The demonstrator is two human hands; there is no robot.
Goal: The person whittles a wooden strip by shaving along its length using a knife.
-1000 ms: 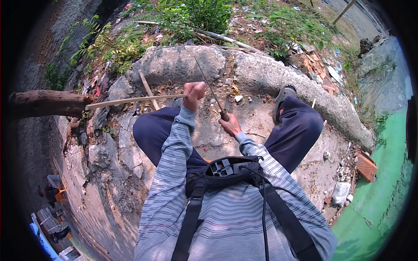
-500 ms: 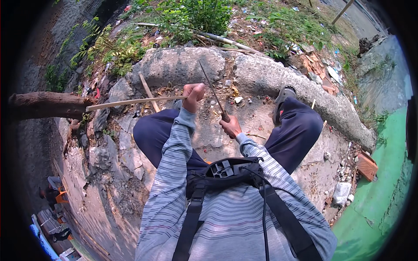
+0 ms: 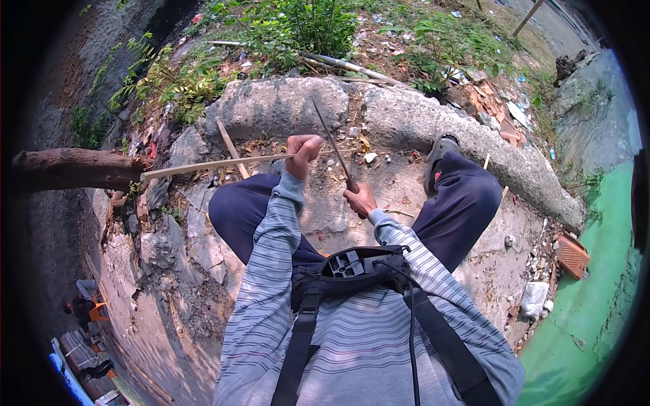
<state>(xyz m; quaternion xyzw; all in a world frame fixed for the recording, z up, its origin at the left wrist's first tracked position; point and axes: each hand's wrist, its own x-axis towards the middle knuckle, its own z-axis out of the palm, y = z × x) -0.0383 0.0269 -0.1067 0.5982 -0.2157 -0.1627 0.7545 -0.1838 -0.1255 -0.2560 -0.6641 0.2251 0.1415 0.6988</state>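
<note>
The wooden strip (image 3: 217, 164) extends ahead and to the left of the black waist pouch (image 3: 332, 287), clenched in the left hand (image 3: 304, 155); ahead of the pouch, the right hand (image 3: 362, 201) wraps the handle of a knife (image 3: 330, 132). Blade work on the strip seems underway, though contact is unclear; a stroke calls for firm bracing. The open pouch holds grey, blocky parts (image 3: 347, 264).

Our left hand (image 3: 304, 155) grips a wooden stick (image 3: 210, 166) running left from its fingers; our right hand (image 3: 362, 201) holds a knife (image 3: 333, 144), blade pointing beyond its fingers toward a concrete curb (image 3: 406, 122).
</note>
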